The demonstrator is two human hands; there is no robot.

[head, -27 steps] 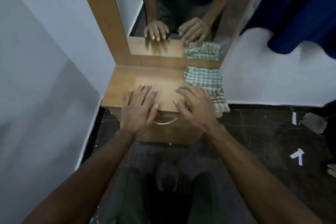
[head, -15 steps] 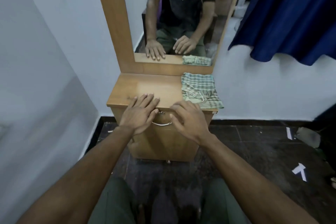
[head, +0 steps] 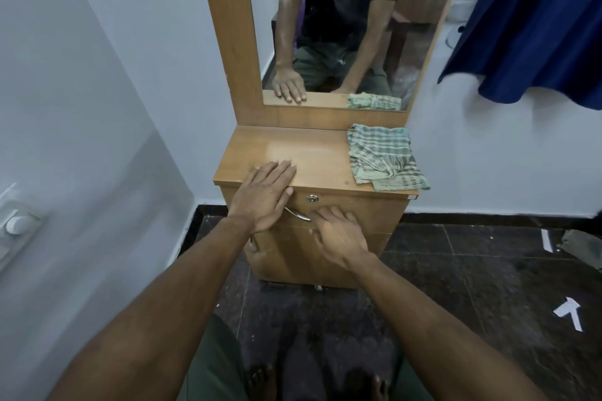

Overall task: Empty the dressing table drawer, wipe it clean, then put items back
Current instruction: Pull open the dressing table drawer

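Two hands before us: our left hand (head: 265, 194) lies flat, fingers straight, on the desk (head: 312, 158) front edge; our right hand (head: 335, 231) curls its fingers at the metal handle (head: 296, 214) of the closed drawer (head: 358, 210); a checked cloth (head: 382, 156) rests on the desk's right end.

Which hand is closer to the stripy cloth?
Right. The right hand is at the drawer handle, below the cloth; the left hand rests further left.

One head-worn view looks steeply down, close over the dressing table (head: 312, 153), apparently from a seat.
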